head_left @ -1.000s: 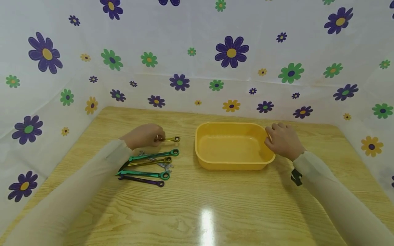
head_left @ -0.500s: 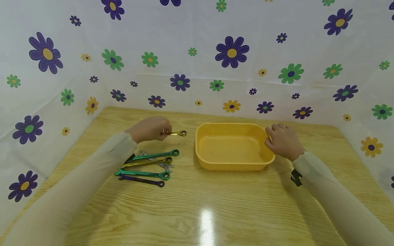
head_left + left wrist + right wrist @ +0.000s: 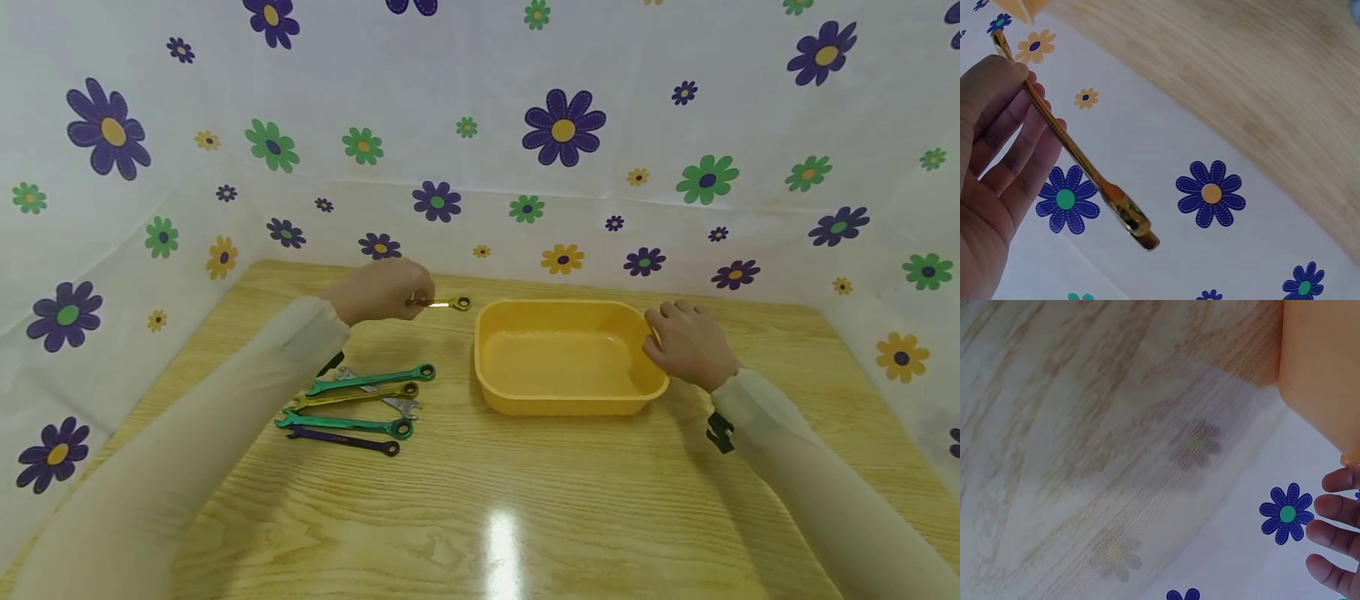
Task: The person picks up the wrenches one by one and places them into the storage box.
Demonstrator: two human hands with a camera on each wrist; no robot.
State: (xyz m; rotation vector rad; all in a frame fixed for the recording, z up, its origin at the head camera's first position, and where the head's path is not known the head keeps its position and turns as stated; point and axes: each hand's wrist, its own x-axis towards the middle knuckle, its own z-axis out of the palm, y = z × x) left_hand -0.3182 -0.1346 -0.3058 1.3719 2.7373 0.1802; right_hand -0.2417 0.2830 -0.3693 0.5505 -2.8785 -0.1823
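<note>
My left hand (image 3: 386, 292) pinches a gold ratcheting combination wrench (image 3: 1077, 152) between thumb and fingers. Raised over the back left of the table, the wrench has its ring end pointing right, close to the left rim of a yellow plastic basin (image 3: 570, 407). In the left wrist view the thumb presses its shaft against the fingers. My right hand (image 3: 690, 343) holds the basin's right rim, the thumb on the inner side. Its fingertips show beside the basin's outer wall in the right wrist view. Nothing lies inside the basin.
Several wrenches lie left of the basin: a green wrench (image 3: 375, 379), a gold wrench (image 3: 360, 395), another green wrench (image 3: 345, 422), a purple wrench (image 3: 341, 439) and silver ones partly covered. A flower-print cloth (image 3: 465, 158) encloses the wooden table (image 3: 420, 517) behind and at the sides.
My left hand has lifted the gold wrench away from the other wrenches, moving up, back and to the right towards the basin. The right hand and the basin have stayed in place.
</note>
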